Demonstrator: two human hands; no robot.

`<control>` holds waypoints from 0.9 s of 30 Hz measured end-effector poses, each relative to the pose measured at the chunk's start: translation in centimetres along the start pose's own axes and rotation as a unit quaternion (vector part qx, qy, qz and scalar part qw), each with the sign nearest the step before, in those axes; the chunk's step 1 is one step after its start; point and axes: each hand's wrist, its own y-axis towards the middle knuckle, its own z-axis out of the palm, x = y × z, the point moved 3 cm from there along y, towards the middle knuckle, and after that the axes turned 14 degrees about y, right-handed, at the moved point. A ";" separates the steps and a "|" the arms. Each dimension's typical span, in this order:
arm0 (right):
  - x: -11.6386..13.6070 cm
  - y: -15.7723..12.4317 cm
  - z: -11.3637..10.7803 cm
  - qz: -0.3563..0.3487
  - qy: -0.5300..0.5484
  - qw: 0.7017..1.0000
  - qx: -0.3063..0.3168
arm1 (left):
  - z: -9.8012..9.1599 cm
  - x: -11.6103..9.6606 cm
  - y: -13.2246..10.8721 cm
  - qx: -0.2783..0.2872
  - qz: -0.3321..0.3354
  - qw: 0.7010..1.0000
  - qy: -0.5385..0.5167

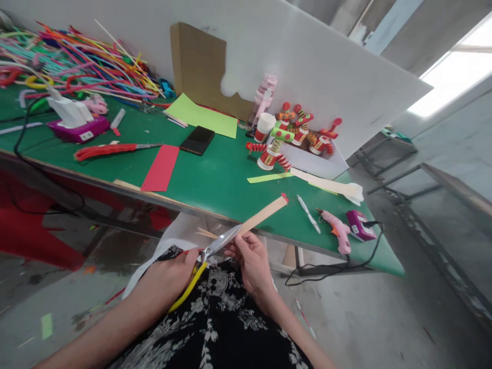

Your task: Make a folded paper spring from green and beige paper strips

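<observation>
My left hand grips scissors with yellow handles, above my lap at the table's front edge. Their blades point up and to the right and meet a tan paper strip. Pinched in my right hand, that strip slants over the green table edge, with a small red piece at its far end. A thin split part of tan paper sticks out left of the blades. How far apart the blades are is hard to make out.
On the green table lie red paper, a phone, red-handled scissors and a white pen. Paper-cup figures stand at the back. A pink glue gun with a cord rests at right. Pipe cleaners pile up at left.
</observation>
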 end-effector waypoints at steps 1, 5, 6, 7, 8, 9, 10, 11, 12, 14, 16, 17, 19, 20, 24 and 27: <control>0.0 0.0 0.0 0.001 0.000 1.000 0.000 | 0.0 0.0 0.0 0.002 0.000 1.000 0.001; -0.1 0.0 0.0 0.001 0.000 1.000 0.003 | -0.2 -0.1 0.0 -0.001 -0.004 1.000 -0.005; -0.1 0.0 0.0 0.000 -0.003 1.000 0.003 | -0.3 -0.1 0.0 -0.003 -0.004 1.000 -0.007; -0.1 0.0 0.0 0.000 -0.006 1.000 0.004 | -0.3 -0.1 0.0 -0.004 -0.005 1.000 -0.008; -0.1 0.0 -0.1 0.000 -0.009 1.000 0.004 | -0.3 -0.1 0.0 -0.004 -0.004 1.000 -0.009; -0.2 0.0 -0.1 0.000 -0.011 1.000 0.005 | -0.4 -0.1 0.0 -0.004 -0.003 1.000 -0.010; -0.2 0.0 -0.1 0.000 -0.012 1.000 0.005 | -0.4 0.0 0.0 -0.004 -0.002 1.000 -0.009; -0.2 0.0 -0.1 0.001 -0.011 1.000 0.005 | -0.4 0.0 0.0 -0.005 -0.001 1.000 -0.008; -0.2 0.0 -0.1 0.002 -0.009 1.000 0.004 | -0.4 0.0 0.0 -0.006 0.000 1.000 -0.007; -0.3 0.0 -0.1 0.003 -0.007 1.000 0.002 | -0.4 0.0 0.1 -0.010 0.002 1.000 -0.008; -0.3 0.0 -0.1 0.003 -0.007 1.000 0.003 | -0.5 -0.1 0.1 -0.007 0.004 1.000 -0.012; -0.3 -0.1 0.0 0.002 -0.008 1.000 0.004 | -0.6 -0.1 0.1 -0.005 0.005 1.000 -0.014; -0.2 -0.1 0.1 0.000 -0.011 1.000 0.005 | -0.6 -0.2 0.2 0.000 0.004 1.000 -0.012; -0.2 -0.1 0.1 0.000 -0.012 1.000 0.004 | -0.6 -0.2 0.2 0.002 0.003 1.000 -0.009; -0.2 -0.1 0.1 0.002 -0.009 1.000 -0.002 | -0.6 -0.3 0.3 0.002 0.003 1.000 -0.002; -0.2 -0.1 0.2 0.000 -0.009 1.000 0.000 | -0.4 -0.3 0.4 -0.007 0.006 1.000 -0.003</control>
